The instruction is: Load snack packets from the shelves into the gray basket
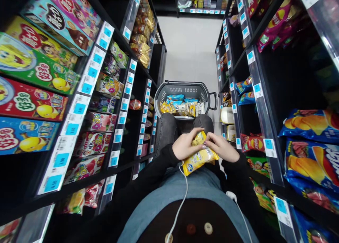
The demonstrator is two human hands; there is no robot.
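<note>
Low in the head view, close above my lap, is a yellow snack packet (200, 160) with pale and blue print. My left hand (186, 144) lies over its left side with the fingers curled onto it. From the other side my right hand (221, 146) pinches its upper edge, thumb and fingertips near those of the left. Another yellow piece of packet shows between the hands; whether it is a separate packet I cannot tell. Beyond my knees a grey shopping basket (185, 84) stands on the floor, with several blue and yellow packets (176, 98) inside.
Dark shelves with price labels (71, 129) rise close on both sides. Boxed snacks (31, 101) and bagged sweets fill the left; blue chip bags (312, 126) and other bags sit at right. Pale floor (192, 48) runs to a far shelf. White cables (185, 190) hang before me.
</note>
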